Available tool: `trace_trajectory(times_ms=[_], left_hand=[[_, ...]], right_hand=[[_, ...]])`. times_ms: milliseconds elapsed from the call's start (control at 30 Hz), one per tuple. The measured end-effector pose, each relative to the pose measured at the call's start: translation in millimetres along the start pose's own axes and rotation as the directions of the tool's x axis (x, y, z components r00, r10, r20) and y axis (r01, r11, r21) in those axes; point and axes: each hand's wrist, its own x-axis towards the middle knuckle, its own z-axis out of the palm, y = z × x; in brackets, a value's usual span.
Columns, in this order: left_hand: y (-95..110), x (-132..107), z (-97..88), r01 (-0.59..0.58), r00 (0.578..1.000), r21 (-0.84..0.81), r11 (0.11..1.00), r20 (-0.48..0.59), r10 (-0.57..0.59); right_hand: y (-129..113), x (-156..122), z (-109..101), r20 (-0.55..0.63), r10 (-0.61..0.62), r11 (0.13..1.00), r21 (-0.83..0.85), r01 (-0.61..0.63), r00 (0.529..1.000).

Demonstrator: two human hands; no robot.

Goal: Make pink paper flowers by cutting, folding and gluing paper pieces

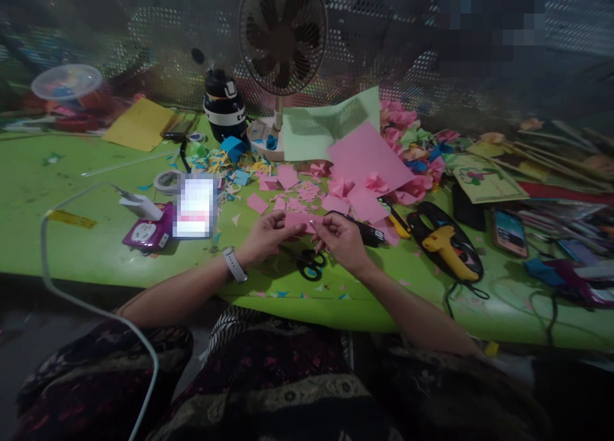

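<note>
Both my hands meet over the green table (71,236), pinching a small pink paper strip (301,221) between them. My left hand (268,235), with a white watch on the wrist, grips the strip's left end. Its right end is held by the closed fingers of my right hand (341,239). Black-handled scissors (309,264) lie on the table just below my hands. Several pink paper squares (297,194) and folded pink flowers (377,184) are scattered just beyond, by a large pink sheet (367,153).
A yellow glue gun (448,249) lies at the right, phones (508,231) beyond it. A phone (196,205), a charger (140,205) and a cable sit at the left. A fan (283,38), a dark bottle (223,108) and a green sheet (316,130) stand behind.
</note>
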Motion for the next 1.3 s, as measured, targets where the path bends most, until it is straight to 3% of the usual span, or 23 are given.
trace_trajectory(times_ms=[533, 800, 933, 1067, 1300], left_hand=[[3, -2, 2.0, -0.024, 1.0, 0.031, 0.999, -0.01, 0.024], [5, -2, 3.0, -0.08, 0.997, 0.034, 0.996, 0.006, 0.08], [7, 1, -0.8, -0.015, 0.999, 0.003, 1.0, 0.039, 0.015], [9, 2, -5.7, 0.1, 0.984, -0.007, 0.995, 0.151, -0.098], [13, 0, -6.7, 0.087, 0.98, 0.056, 0.995, 0.175, -0.095]], right_hand=[[-1, -1, 1, 0.011, 0.038, 0.999, 0.014, -0.039, 0.999], [1, 0, 0, 0.153, 0.107, 0.994, -0.006, -0.108, 0.982], [1, 0, 0, 0.175, 0.118, 0.993, -0.003, -0.12, 0.977], [1, -1, -1, 0.163, 0.094, 0.996, -0.017, -0.092, 0.982], [2, -3, -5, 0.197, 0.064, 0.996, -0.067, -0.052, 0.978]])
